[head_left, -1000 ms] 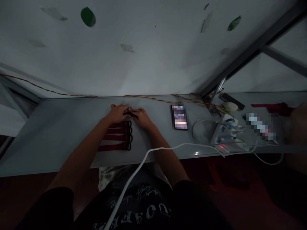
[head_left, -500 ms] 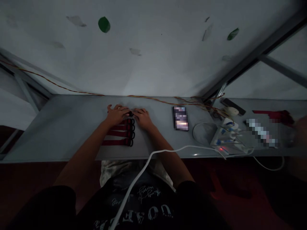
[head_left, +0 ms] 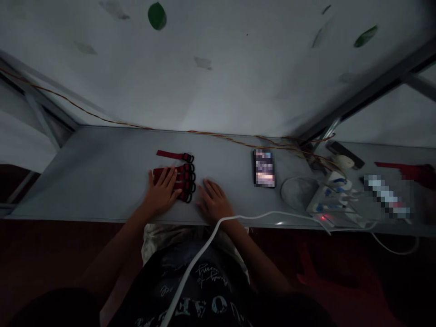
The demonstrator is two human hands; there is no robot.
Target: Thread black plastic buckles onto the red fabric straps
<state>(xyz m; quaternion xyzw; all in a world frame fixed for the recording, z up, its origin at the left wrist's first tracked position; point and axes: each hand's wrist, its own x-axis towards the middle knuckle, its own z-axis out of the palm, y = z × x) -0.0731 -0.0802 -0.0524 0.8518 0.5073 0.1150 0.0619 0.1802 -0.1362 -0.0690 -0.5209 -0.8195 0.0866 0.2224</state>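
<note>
Several short red straps with black buckles and rings lie on the grey table. One red strap (head_left: pixel 170 155) sits alone farthest back, with its buckle to the right. Nearer me, a stack of red straps (head_left: pixel 180 177) lies side by side, the black rings lined up on the right. My left hand (head_left: pixel 161 193) rests flat across these straps with its fingers spread, hiding their left parts. Just right of the rings, my right hand (head_left: pixel 216 203) lies on the table with fingers stretched out, touching no strap.
A phone (head_left: pixel 264 168) with a lit screen lies to the right. Beyond it stand a clear round item (head_left: pixel 295 193) and a white device (head_left: pixel 332 204) with a red light. A white cable (head_left: pixel 218 225) crosses over my right wrist. Twisted wires (head_left: pixel 225 137) run along the back edge.
Both hands have drawn back toward me from the farthest strap, which now lies uncovered. My left hand has come down onto the nearer straps, which are closer together. The view has shifted slightly.
</note>
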